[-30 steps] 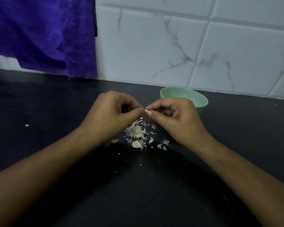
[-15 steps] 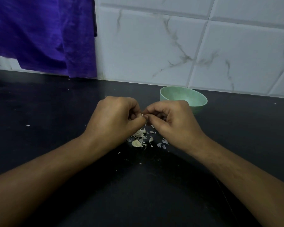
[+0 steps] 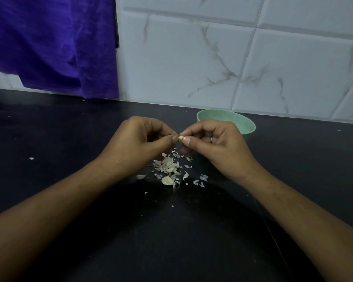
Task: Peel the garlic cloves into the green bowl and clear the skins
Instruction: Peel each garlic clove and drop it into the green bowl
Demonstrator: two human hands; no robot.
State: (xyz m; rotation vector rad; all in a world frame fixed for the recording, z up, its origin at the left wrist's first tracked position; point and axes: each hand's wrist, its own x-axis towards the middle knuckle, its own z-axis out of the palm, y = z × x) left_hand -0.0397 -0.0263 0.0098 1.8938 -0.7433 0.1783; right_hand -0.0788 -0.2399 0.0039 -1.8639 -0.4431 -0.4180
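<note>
— Over the middle of the counter (image 3: 69, 139): hands?
— Left hand (image 3: 139, 145) and right hand (image 3: 216, 143) curled, both pinching one garlic clove (image 3: 180, 138), mostly hidden.
— Bowl?
— Green bowl (image 3: 247, 124) near back edge, half behind right hand. Skins (image 3: 169, 167) below the hands.

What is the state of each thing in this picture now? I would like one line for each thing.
left hand: fingers curled, pinching the garlic clove.
right hand: fingers curled, pinching the same clove.
garlic clove: held between both hands, above the garlic skins.
green bowl: upright on the counter, contents hidden.
garlic skins: loose pile, not cleared.
purple cloth: hanging.
</note>
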